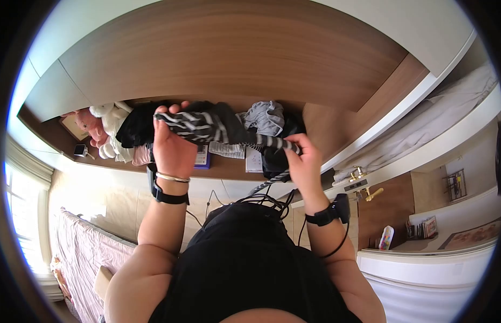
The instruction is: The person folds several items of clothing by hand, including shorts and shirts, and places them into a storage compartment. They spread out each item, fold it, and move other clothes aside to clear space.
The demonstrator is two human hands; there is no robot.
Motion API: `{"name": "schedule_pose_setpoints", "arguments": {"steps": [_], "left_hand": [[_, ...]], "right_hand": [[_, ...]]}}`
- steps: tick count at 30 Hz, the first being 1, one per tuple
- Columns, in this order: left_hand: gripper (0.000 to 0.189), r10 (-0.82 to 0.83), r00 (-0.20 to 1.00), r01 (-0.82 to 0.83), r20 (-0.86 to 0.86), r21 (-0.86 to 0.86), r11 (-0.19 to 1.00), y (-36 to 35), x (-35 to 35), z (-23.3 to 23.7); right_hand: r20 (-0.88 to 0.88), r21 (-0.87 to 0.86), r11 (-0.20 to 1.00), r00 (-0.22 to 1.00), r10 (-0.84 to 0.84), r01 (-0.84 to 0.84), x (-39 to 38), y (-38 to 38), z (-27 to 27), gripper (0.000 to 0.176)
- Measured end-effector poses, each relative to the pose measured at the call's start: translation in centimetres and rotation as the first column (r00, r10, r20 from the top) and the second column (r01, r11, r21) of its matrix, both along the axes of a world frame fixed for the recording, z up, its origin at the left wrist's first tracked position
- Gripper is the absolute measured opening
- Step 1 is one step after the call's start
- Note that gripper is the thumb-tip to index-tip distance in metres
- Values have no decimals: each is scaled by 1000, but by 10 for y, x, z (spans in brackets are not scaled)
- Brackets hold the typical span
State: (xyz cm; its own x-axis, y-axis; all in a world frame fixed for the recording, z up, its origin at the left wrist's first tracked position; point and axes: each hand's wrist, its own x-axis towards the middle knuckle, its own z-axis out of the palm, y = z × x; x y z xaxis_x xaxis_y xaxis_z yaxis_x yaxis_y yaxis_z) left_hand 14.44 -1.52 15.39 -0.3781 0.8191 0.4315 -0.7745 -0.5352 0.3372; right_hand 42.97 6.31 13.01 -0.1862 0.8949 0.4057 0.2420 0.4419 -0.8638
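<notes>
A black-and-white striped cloth (204, 127), perhaps a garment, is stretched between my two hands in front of the shelf. My left hand (175, 148) is closed on its left end, the thumb resting on the fabric. On the other side, my right hand (305, 161) pinches a narrow, bunched part, and a striped strip hangs below it. Beyond the cloth lie a crumpled grey garment (265, 118), a black garment (137, 126) and a folded striped grey cloth (227, 150). The exact kind of the held cloth is hidden by its folds.
Stuffed toys, one pink (89, 126) and one white (111, 116), sit at the shelf's left end. A brown wood panel (234, 48) rises behind. A door with a gold handle (375, 194) stands at right, and a bed (89, 242) at lower left. Cables hang near my waist.
</notes>
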Motion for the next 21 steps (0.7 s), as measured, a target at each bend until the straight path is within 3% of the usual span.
{"name": "schedule_pose_setpoints", "arguments": {"steps": [1,2,3,4,5,6,7,9,10,11,13,14,15,17,19,21], "left_hand": [[23,14,1000,-14,-17,21,1000,-3,-6,2],[23,26,999,-26,20,-16,1000,-8,-9,2],[23,31,999,-31,19,-16,999,-10,-6,4],[22,-24,997,26,74,-25,999,-11,0,5],[22,-79,988,83,130,-31,996,-12,8,5],[23,-102,992,105,76,-34,994,-13,22,8],[22,-120,991,123,58,-49,991,-13,39,11],[20,-195,981,194,-15,-32,980,-18,68,21],[18,-179,979,179,-93,-2,984,-19,73,24],[17,-159,973,166,-170,29,986,-20,77,27],[15,-80,968,96,-237,57,994,-24,76,38],[15,114,866,-110,-487,36,993,-24,67,37],[15,267,662,-309,-700,69,948,-25,63,37],[19,260,618,-367,-742,20,930,-32,59,40],[33,181,255,-473,-950,40,880,-31,47,32],[41,141,323,-501,-936,-42,864,-28,49,34]], "right_hand": [[3,88,996,1000,3,-4,7,1,10,14],[34,-48,996,996,83,-82,19,4,14,19],[33,-47,995,996,88,-87,21,4,18,19],[13,-127,951,959,284,-280,21,3,23,25],[-22,-202,864,884,466,-461,22,2,26,30],[-172,-344,716,790,588,-608,17,0,23,44],[-357,-364,631,728,585,-685,3,-14,31,52],[-354,-368,597,701,619,-713,-14,-22,26,58],[-357,-268,709,751,555,-652,-22,-32,28,45],[-356,-266,708,749,559,-654,-21,-32,32,45],[-420,-187,863,832,361,-469,-18,-31,44,28],[-403,-60,915,848,344,-400,-14,-31,54,19],[-248,87,937,904,349,-338,-6,-26,61,19],[-164,-49,939,931,328,-339,14,-31,83,18],[-410,-166,869,834,369,-466,21,-27,86,18],[-551,-195,816,749,367,-544,26,-25,99,23]]}}
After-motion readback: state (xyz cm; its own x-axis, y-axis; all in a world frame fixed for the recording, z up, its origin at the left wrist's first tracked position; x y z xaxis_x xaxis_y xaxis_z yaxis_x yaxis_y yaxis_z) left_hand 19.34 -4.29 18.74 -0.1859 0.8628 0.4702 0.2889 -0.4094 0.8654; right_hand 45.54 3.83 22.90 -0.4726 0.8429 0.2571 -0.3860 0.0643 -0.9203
